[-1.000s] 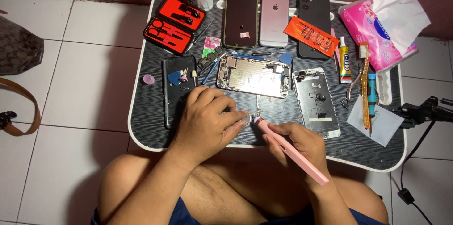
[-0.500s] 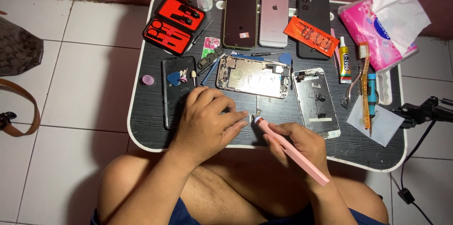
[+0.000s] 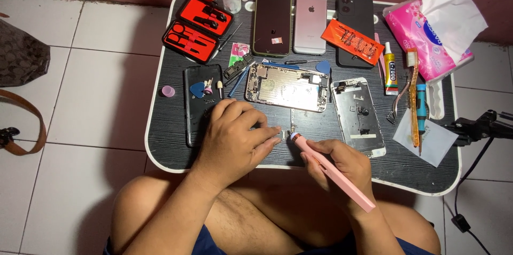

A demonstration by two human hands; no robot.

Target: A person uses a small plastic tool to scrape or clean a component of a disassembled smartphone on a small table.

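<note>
My left hand point(image 3: 235, 140) pinches a small metal part point(image 3: 281, 135) against the black lap table point(image 3: 165, 143) near its front edge. My right hand point(image 3: 342, 167) grips a pink pen-shaped tool point(image 3: 331, 172), its tip beside that small part. Just beyond my hands lies an opened phone housing point(image 3: 286, 86) with its insides showing. To its right rests a detached phone screen panel point(image 3: 358, 116), face down.
A red tool case point(image 3: 197, 29), three phones point(image 3: 310, 17), an orange packet point(image 3: 352, 41), a glue tube point(image 3: 390, 68), a toothbrush point(image 3: 412, 94) and a pink tissue pack point(image 3: 427, 30) lie on the table. A black phone back point(image 3: 200, 100) holds picks. A bag point(image 3: 21, 57) sits left.
</note>
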